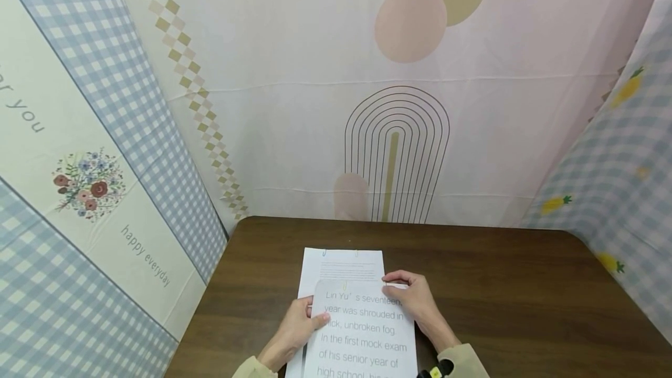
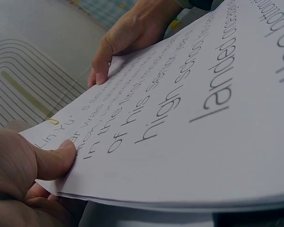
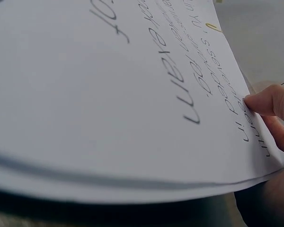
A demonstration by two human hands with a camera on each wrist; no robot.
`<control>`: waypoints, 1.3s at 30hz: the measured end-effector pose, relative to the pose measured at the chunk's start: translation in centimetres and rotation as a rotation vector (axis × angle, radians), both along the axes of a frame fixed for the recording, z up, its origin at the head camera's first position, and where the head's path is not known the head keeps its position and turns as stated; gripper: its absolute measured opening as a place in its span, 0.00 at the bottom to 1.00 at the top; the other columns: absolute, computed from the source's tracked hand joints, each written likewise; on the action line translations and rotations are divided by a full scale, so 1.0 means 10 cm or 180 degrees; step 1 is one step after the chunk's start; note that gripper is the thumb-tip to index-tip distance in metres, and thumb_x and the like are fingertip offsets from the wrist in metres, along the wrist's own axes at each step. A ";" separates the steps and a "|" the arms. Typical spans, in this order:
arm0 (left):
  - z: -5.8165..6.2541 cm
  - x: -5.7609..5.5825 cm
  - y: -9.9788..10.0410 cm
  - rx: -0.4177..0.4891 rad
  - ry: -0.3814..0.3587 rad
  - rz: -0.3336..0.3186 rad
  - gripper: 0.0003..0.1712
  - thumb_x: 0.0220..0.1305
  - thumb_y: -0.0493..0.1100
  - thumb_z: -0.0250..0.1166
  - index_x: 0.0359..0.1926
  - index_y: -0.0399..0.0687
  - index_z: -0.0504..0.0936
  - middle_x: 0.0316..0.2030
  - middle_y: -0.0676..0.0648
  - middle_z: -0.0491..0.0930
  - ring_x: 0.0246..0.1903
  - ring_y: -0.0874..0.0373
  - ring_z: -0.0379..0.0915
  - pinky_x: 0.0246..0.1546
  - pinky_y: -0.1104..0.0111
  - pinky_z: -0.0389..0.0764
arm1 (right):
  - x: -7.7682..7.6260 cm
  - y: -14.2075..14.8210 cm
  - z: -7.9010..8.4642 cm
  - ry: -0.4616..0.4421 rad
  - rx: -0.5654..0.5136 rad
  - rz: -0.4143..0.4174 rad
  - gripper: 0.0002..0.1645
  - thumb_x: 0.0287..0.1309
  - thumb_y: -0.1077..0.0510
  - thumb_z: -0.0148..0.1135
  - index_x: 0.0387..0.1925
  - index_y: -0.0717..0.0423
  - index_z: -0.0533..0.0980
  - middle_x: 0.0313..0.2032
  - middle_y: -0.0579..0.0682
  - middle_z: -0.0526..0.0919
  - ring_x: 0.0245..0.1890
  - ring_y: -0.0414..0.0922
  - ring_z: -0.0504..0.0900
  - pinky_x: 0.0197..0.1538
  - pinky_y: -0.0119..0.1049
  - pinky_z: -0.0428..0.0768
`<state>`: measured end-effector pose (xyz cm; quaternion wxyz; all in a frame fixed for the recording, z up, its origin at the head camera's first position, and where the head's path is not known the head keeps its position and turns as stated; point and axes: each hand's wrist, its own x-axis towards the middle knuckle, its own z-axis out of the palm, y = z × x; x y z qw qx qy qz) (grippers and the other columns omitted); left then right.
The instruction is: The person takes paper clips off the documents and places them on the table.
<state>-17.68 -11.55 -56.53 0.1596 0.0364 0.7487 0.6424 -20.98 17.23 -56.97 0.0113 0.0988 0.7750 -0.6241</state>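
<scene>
A clipped sheaf of white paper [image 1: 362,331] with large printed text is lifted off the table, tilted toward the camera. My left hand [image 1: 299,324] pinches its left edge, thumb on top and fingers beneath. At the upper right corner my right hand [image 1: 417,302] pinches the sheaf between thumb and fingers. A yellow paper clip [image 2: 53,121] sits on the sheaf's top edge. Behind and partly under it are other printed sheets [image 1: 341,261] in smaller type, with two clips along their top edge. The lower part of the sheaf runs out of the head view.
A dark brown wooden table [image 1: 499,284] with rounded far corners lies under the papers. Patterned cloth [image 1: 294,133] hangs behind it, with checked cloth on the left [image 1: 152,104] and right [image 1: 604,174]. A black band with a yellow tag [image 1: 436,371] is by the right wrist.
</scene>
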 end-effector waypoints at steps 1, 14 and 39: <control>0.00 0.00 0.00 0.0005 0.0006 -0.0002 0.15 0.72 0.30 0.67 0.57 0.26 0.82 0.37 0.38 0.93 0.34 0.49 0.93 0.35 0.63 0.93 | 0.00 0.00 0.00 0.0013 0.0007 -0.0007 0.12 0.58 0.69 0.76 0.45 0.59 0.89 0.41 0.52 0.91 0.36 0.45 0.86 0.36 0.30 0.83; -0.02 0.00 -0.02 -0.0015 -0.0012 -0.0011 0.16 0.71 0.30 0.68 0.57 0.26 0.82 0.38 0.38 0.93 0.34 0.48 0.93 0.35 0.63 0.93 | 0.00 0.05 0.02 0.0075 -0.0092 -0.0064 0.11 0.60 0.68 0.75 0.45 0.62 0.88 0.36 0.51 0.91 0.35 0.44 0.86 0.36 0.30 0.83; -0.01 0.02 -0.16 -0.0087 -0.0051 0.0059 0.18 0.72 0.30 0.67 0.59 0.25 0.81 0.36 0.41 0.92 0.32 0.52 0.92 0.34 0.64 0.92 | -0.12 0.42 -0.03 0.0136 0.0356 -0.0094 0.11 0.66 0.70 0.71 0.49 0.65 0.87 0.38 0.57 0.89 0.35 0.44 0.88 0.40 0.30 0.91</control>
